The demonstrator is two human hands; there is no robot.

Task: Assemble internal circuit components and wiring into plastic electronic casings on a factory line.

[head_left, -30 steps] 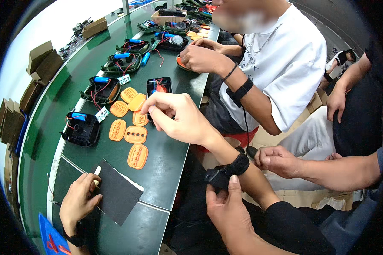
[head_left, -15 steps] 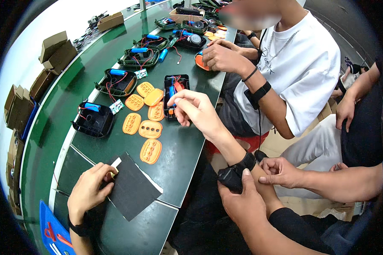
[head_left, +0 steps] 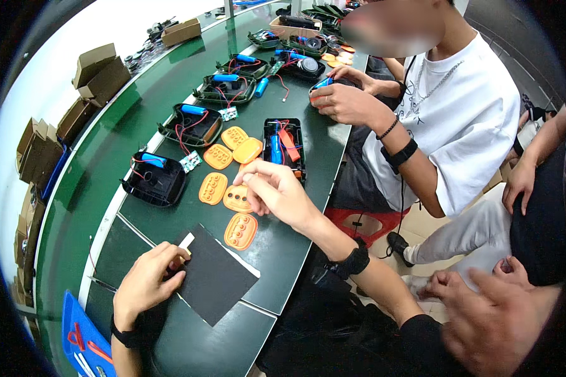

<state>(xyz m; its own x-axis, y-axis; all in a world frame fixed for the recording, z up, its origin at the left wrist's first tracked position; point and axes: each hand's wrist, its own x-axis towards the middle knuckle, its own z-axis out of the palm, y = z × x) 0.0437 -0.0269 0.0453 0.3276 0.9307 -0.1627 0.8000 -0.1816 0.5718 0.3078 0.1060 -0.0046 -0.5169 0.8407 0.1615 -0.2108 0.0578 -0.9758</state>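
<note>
My left hand (head_left: 149, 276) is bent over the left edge of a black sheet (head_left: 220, 276). Its fingertips close on a small pale strip (head_left: 187, 242) at that edge; the thumb lies a little lower. Above several orange oval covers (head_left: 240, 231) hovers my right hand (head_left: 277, 193), fingers loosely curled and apart, with no object visible in it. A black strap with a small box (head_left: 351, 259) circles my right wrist. Just beyond this hand, an open black casing (head_left: 289, 141) holds a blue cell and a red-orange piece, partly hidden by my fingers.
Open dark casings (head_left: 192, 125) with blue cells and wires line the green bench. A blue tray (head_left: 75, 314) stands at lower left, cardboard boxes (head_left: 100, 81) along the far side. A co-worker's hands (head_left: 346, 97) hold an orange-and-blue part; another person's blurred hands (head_left: 490, 314) are near my right forearm.
The other person's hands have let go of my right wrist strap and moved away to the right. My right hand has come off the casing toward the orange covers. The view has shifted slightly.
</note>
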